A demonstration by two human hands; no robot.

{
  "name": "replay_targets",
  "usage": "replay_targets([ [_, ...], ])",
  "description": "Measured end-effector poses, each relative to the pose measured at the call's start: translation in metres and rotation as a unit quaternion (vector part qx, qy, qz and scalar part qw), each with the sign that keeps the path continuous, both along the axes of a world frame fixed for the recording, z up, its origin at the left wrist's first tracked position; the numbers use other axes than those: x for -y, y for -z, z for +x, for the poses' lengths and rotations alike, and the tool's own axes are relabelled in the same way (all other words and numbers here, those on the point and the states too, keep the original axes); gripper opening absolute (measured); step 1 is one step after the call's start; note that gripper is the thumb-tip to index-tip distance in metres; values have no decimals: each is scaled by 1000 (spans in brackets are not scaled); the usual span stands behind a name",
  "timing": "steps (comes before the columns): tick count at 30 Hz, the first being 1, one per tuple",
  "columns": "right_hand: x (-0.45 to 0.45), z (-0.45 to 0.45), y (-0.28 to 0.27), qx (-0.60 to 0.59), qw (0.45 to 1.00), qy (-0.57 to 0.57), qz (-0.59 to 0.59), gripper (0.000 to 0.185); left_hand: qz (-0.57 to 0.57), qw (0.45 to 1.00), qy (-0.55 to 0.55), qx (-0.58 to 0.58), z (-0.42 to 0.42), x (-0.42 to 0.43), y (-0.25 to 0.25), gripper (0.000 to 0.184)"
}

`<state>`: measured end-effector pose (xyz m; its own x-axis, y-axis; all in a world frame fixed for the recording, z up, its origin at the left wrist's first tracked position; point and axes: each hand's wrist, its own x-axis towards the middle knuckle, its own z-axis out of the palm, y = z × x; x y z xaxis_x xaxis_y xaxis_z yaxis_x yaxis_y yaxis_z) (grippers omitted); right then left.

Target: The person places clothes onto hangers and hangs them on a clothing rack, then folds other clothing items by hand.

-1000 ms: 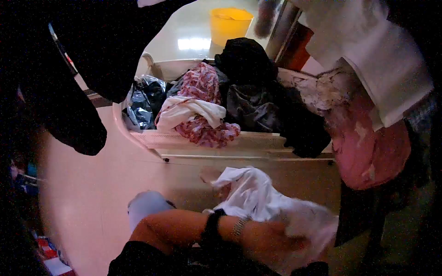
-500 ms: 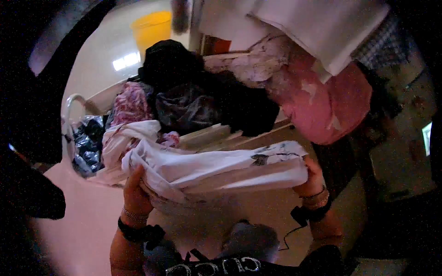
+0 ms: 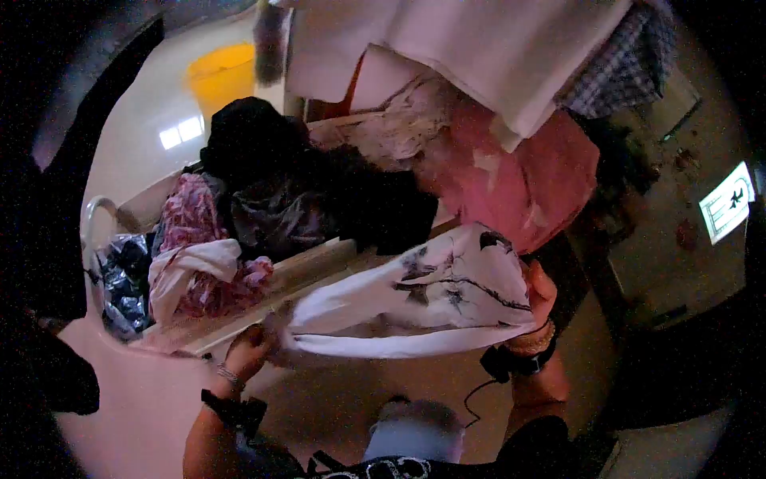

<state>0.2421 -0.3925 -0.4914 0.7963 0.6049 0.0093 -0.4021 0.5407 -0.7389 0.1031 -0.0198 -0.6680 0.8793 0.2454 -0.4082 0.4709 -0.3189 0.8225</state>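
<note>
Stretched between my two hands is a white cloth [image 3: 431, 295] with a dark branch-and-flower print, possibly a garment. My left hand [image 3: 249, 351] is closed on its narrow, bunched left end. My right hand [image 3: 541, 294] grips its wide right end, the fingers partly hidden by the fabric. Just beyond the cloth lies a row of clothes: a pink-and-red patterned cloth [image 3: 191, 211] with a white cloth [image 3: 179, 275] across it, a dark grey garment [image 3: 283, 219], and black clothes [image 3: 255, 144].
The clothes lie on a slatted wooden bench [image 3: 319, 259]. A dark plastic bag [image 3: 128, 279] sits by a white curved rail [image 3: 89, 239]. A pink bundle [image 3: 535, 188] is at the right, below a hanging white sheet [image 3: 495, 56] and checked cloth [image 3: 626, 64]. Farther back stands a yellow bucket [image 3: 223, 76].
The white cloth has turned so more of its dark print shows, and its left end is gathered narrower. My left hand has moved lower. The whole view has shifted, with the bench appearing farther left.
</note>
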Motion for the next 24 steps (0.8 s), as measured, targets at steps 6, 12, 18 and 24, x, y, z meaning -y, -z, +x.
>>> replay_targets([
  [6, -26, -1, 9, -1, 996, -36, -81, 71, -190, 955, 162, 161, 9, 63, -51, 27],
  [12, -68, -20, -7, 58, 948, -240, -200, 81, -420, 888, 148, 120, 31, 135, -73, 28],
  [18, -56, -6, 21, 96, 955, -154, -234, 87, -307, 887, 341, 53, 30, 152, -30, 36],
  [24, -66, -21, 12, 96, 920, -335, -179, 74, -73, 950, 254, 165, 71, 178, 40, 48],
])
